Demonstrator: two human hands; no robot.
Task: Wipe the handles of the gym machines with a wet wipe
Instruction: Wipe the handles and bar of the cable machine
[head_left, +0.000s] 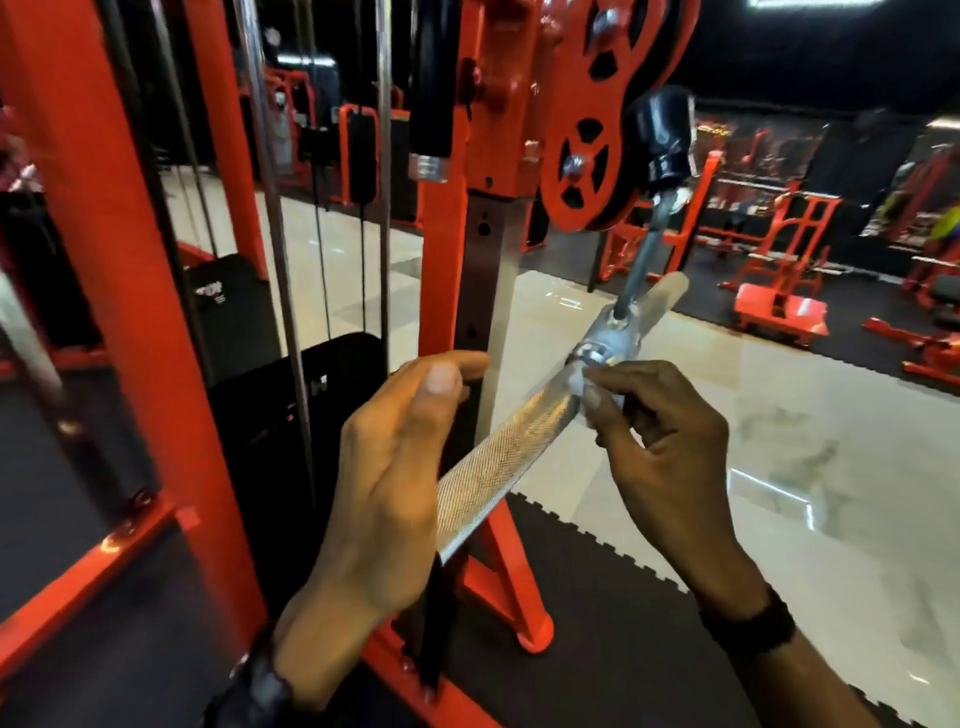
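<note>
- Wrists come first, at the bottom of the view, each with a dark band; the right hand's wristband (753, 623) shows most clearly.
- Left hand (384, 488) is upright with its fingers curled round the lower end of the knurled metal bar handle (498, 467), thumb stretched along the top; whether the grip is tight cannot be told, since the palm side is hidden.
- Right hand (670, 447) is across from the left one and slightly higher, thumb and forefinger pinched on a small white wet wipe (582, 387), the other fingers loosely bent.
- That wipe is pressed against the handle just below its shiny swivel collar (602, 348), so it sits between the right fingertips and the bar.
- The handle slants up and away from the left hand, past the right fingertips, to a blurred far end beyond the collar.
- A dark link rises from the collar to a black stopper (662, 135) above the right hand, next to the red pulley (587, 156).
- Behind the left hand stand the red upright of the cable machine (441, 260) and a metal adjustment strip with holes.
- Under both hands lies black interlocking floor matting (597, 623), meeting pale glossy tiles to the right.
- Far beyond the right hand, more red gym machines (779, 270) stand against a dark wall.
</note>
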